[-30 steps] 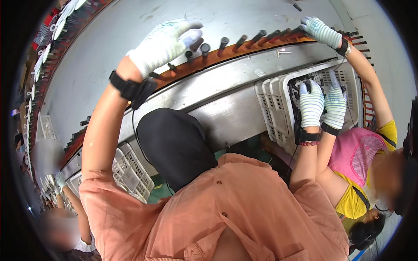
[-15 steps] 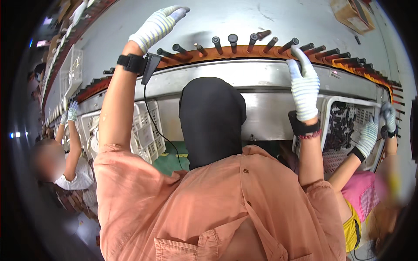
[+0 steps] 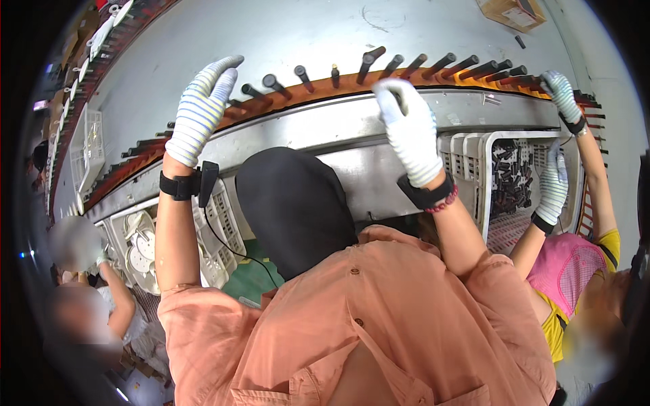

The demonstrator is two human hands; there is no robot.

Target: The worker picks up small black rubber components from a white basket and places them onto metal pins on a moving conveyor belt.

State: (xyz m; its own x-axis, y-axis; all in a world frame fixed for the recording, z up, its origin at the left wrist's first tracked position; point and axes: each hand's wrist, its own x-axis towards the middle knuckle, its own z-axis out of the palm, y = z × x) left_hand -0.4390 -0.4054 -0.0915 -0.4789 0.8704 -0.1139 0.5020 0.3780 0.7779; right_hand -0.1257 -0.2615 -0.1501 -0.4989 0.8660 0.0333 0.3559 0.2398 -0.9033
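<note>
Production line and parts crate show a factory.

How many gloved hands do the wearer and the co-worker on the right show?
4: the wearer's left hand, at left; right hand, near the dark rods; co-worker's lower hand, by the white crate; co-worker's upper hand, farther right along the rods.

No legible text; label on cardboard box unreadable

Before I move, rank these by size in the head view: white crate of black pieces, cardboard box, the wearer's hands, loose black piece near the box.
1. White crate
2. Left hand and right hand: too alike to rank
3. Cardboard box, cut off above
4. Loose black piece
</note>
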